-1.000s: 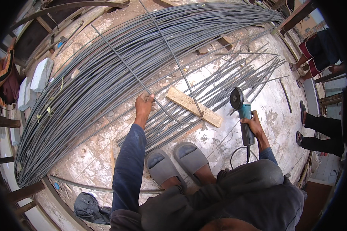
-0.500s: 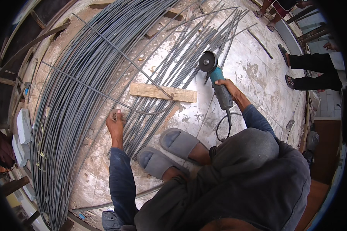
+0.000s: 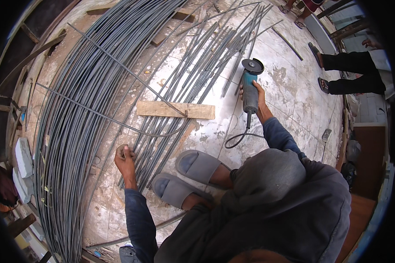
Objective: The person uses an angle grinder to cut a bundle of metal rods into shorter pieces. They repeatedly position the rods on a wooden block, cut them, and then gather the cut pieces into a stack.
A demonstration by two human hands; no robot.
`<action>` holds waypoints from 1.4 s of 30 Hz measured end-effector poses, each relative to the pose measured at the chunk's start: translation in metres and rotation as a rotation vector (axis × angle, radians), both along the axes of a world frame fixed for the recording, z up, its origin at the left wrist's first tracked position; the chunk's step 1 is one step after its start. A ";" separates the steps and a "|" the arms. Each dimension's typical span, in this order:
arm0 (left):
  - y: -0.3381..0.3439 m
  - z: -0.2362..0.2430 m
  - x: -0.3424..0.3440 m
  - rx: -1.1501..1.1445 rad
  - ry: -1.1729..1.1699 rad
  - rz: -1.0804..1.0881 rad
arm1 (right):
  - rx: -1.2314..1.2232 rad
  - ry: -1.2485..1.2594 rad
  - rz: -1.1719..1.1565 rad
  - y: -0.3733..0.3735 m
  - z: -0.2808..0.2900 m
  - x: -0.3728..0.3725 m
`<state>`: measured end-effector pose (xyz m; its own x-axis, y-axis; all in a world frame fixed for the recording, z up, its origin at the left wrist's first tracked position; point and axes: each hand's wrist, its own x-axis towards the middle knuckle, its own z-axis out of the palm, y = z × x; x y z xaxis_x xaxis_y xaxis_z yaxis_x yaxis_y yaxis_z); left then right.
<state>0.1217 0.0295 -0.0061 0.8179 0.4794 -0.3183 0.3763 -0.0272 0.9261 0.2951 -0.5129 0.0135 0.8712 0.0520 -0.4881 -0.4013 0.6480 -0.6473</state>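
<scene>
My right hand [image 3: 255,90] grips a teal and dark grey angle grinder [image 3: 250,94], its disc pointing up the view and its cord looping below. My left hand [image 3: 123,155] has closed fingers beside loose cut steel rods [image 3: 156,142]; what is between them I cannot make out. Above that hand a bent rod [image 3: 96,109] crosses the long bundle of rebar [image 3: 59,144], its curved end by a short wooden plank [image 3: 158,108]. A second long rod [image 3: 118,63] lies across the bundle toward the plank. My feet in grey slide sandals are below the plank.
A person's legs in black trousers [image 3: 346,61] stand at the right; another person's sandalled feet [image 3: 299,22] are at the top right. Pale blocks [image 3: 24,157] lie at the left edge beside timber pieces. A small object with a cable [image 3: 325,135] rests on the tiles at right.
My view has swung round. My left hand has moved down and away from the bent rod. The grinder in my right hand has turned, its disc now tilted.
</scene>
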 end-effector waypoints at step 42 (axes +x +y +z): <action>-0.032 0.094 0.169 1.355 -0.355 -0.556 | -1.258 0.359 0.370 -0.070 -0.004 -0.066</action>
<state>0.2905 -0.0028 0.0877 0.9262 -0.1483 0.3465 -0.2011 -0.9720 0.1215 0.2292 -0.5832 0.0099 0.7195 -0.3923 -0.5731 -0.6916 -0.4799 -0.5398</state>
